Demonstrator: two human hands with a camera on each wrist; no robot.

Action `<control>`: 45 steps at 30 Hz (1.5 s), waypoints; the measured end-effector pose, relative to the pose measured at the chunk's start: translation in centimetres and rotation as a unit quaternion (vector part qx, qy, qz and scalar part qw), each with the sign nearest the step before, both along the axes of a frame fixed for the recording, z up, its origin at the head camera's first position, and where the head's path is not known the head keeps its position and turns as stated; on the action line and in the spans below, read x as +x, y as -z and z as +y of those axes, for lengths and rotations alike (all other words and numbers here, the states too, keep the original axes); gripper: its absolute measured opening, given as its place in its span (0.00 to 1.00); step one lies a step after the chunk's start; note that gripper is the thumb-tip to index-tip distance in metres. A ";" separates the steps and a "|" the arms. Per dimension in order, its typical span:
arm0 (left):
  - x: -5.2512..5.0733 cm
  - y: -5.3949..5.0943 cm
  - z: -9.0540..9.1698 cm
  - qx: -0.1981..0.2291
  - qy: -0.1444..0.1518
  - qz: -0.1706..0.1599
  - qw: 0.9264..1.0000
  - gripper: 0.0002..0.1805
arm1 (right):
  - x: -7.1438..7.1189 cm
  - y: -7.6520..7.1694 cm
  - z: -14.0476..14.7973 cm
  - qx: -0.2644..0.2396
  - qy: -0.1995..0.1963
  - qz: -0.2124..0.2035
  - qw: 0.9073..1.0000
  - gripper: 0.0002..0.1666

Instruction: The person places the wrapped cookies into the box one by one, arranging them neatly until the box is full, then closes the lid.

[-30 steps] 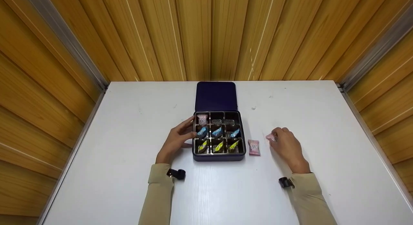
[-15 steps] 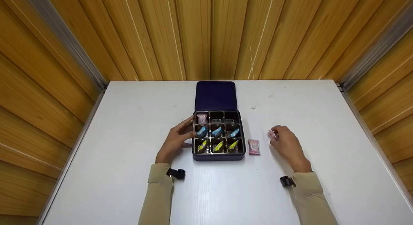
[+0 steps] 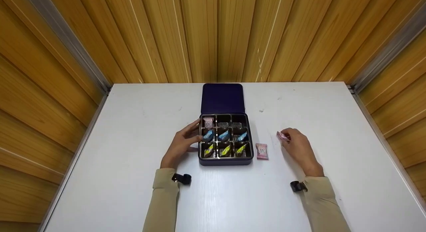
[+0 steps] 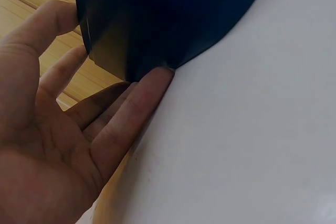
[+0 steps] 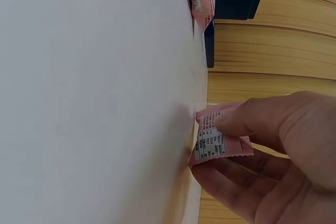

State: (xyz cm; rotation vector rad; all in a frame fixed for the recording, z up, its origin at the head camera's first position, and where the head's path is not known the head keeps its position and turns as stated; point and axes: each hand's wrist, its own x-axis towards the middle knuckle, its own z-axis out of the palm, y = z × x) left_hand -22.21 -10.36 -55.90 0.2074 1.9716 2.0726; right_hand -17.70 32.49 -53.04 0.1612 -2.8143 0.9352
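My left hand (image 3: 182,143) rests against the left side of a dark blue box (image 3: 225,162), its fairly straight fingers (image 4: 139,100) touching the outer wall and the thumb at the rim. The box is divided into small compartments. A pink-wrapped candy (image 3: 208,122) lies in the far left one, blue-wrapped candies (image 3: 223,135) fill the middle row and yellow-wrapped ones (image 3: 226,150) the near row. Two far compartments hold nothing. To the right, my right hand (image 3: 299,148) pinches another pink-wrapped candy (image 5: 212,137) between thumb and fingers, its printed label showing in the right wrist view.
One pink-wrapped candy (image 3: 262,151) lies on the white table (image 3: 226,198) just right of the box. The box's lid (image 3: 222,99) stands open at the back. Wood-look panels (image 3: 199,35) enclose the table behind and at both sides.
My right hand has shifted slightly away from me, and the pink-wrapped candy in its fingers has turned and tilted up. The left hand and the box stay in place.
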 end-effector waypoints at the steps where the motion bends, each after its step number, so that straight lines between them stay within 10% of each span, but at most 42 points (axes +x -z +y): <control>1: 0.0 0.0 0.0 0.001 0.001 0.001 1.000 0.39 | 0.0 0.0 0.0 -0.002 0.000 0.004 1.000 0.12; 45: 0.2 -0.2 0.0 -0.005 0.005 0.002 1.000 0.39 | -3.4 -4.1 -2.9 -0.011 -0.087 0.031 0.996 0.14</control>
